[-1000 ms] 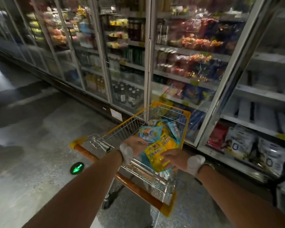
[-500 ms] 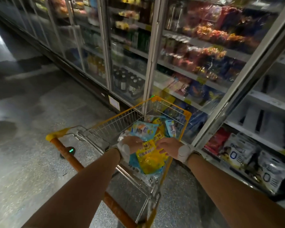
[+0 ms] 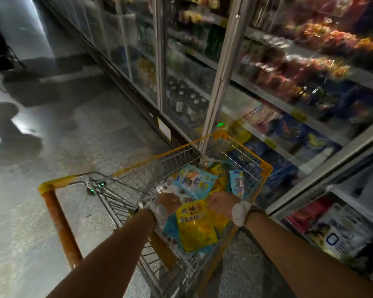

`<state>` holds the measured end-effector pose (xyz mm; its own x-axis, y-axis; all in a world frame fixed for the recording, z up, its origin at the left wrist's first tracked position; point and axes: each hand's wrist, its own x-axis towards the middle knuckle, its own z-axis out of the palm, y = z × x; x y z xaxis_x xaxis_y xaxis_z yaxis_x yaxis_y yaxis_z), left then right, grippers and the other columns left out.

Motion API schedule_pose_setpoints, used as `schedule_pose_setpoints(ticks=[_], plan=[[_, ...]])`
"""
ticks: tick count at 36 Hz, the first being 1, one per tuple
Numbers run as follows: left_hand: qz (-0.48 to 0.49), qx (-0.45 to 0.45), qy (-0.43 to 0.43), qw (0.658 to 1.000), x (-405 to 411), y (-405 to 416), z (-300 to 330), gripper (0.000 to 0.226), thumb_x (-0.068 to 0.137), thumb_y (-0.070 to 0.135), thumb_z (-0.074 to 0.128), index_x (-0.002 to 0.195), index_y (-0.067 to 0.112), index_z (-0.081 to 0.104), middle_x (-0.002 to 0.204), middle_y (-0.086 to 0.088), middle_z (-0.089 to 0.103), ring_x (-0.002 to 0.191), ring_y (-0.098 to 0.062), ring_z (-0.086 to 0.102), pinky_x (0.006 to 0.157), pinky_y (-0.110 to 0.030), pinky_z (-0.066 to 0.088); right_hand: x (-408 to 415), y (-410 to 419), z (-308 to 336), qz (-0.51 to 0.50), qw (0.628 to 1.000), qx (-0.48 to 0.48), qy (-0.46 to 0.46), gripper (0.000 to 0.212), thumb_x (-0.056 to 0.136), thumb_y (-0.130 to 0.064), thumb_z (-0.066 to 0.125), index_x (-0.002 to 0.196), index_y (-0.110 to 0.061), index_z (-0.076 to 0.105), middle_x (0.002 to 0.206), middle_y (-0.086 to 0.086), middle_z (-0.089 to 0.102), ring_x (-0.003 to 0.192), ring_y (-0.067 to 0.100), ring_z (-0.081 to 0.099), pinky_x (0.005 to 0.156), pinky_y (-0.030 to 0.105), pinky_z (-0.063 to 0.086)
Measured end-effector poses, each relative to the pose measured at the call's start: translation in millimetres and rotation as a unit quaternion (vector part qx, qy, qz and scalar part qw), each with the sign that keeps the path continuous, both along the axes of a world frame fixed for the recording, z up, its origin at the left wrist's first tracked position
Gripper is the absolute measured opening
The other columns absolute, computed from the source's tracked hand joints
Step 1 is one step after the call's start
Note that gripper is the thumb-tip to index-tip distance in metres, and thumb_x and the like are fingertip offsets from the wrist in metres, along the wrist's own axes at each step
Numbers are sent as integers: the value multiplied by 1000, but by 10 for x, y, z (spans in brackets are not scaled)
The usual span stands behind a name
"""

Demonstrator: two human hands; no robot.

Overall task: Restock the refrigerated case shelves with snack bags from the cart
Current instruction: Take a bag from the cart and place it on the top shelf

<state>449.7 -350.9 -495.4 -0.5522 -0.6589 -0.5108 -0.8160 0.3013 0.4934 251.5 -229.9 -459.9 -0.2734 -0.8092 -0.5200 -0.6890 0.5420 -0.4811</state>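
Head view: over the cart [image 3: 265, 166], left hand [image 3: 168, 204] and right hand [image 3: 221, 203] pinch a yellow snack bag [image 3: 197, 229] by its top edge, fingers curled. It looks light, crinkly, slippery; the top seam seems safest.

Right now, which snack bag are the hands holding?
The yellow bag nearest the person: both hands, left and right, hold its top edge. The blue bags lie loose farther back in the cart.
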Motion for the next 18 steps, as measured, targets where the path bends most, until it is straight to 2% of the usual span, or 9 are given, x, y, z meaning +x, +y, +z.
schedule_pose_setpoints(ticks=[4,6,8,10,13,15,18], plan=[[51,33,4,998,-61,-46,-171,31,98,20,58,126,7,66,127,-14,66,118,-27,61,66,-9,33,-140,-190,-257,51,999,18,7,31,99,-25,52,111,-2,70,120,18,64,112,35,59,97,44,47],[80,54,5,995,-86,-53,-279,32,99,22,55,126,6,65,128,-14,65,119,-28,60,66,-8,36,-151,-268,-329,86,996,26,17,30,99,-22,52,117,-4,68,126,12,63,116,31,57,100,39,46],[113,76,7,991,-90,-25,-390,34,101,24,52,128,5,63,130,-14,63,121,-29,58,84,-19,46,-181,-352,-479,114,992,39,23,31,101,-22,48,122,-6,66,129,11,61,117,30,56,99,37,46],[139,76,4,987,-111,-17,-412,35,101,22,52,128,3,62,131,-16,62,122,-30,57,97,-31,45,-196,-431,-580,126,991,48,23,32,101,-25,49,121,-6,66,127,13,62,115,32,57,97,39,48],[204,88,23,975,-131,12,-486,33,100,18,55,128,2,62,130,-18,63,121,-32,59,95,-32,47,-234,-544,-794,124,990,56,19,34,99,-29,51,118,-6,67,121,16,64,111,35,59,93,42,51],[240,103,31,965,-133,30,-610,33,100,17,56,129,3,62,131,-18,62,122,-33,58,100,-35,47,-250,-640,-946,148,986,72,25,36,100,-31,48,121,-7,65,121,16,64,110,35,59,88,38,52],[272,128,38,953,-159,82,-768,34,100,16,55,130,2,61,132,-19,62,123,-34,58,103,-39,47,-275,-732,-1114,170,984,44,24,36,100,-30,52,119,-3,66,117,21,64,110,39,59,90,44,50]])
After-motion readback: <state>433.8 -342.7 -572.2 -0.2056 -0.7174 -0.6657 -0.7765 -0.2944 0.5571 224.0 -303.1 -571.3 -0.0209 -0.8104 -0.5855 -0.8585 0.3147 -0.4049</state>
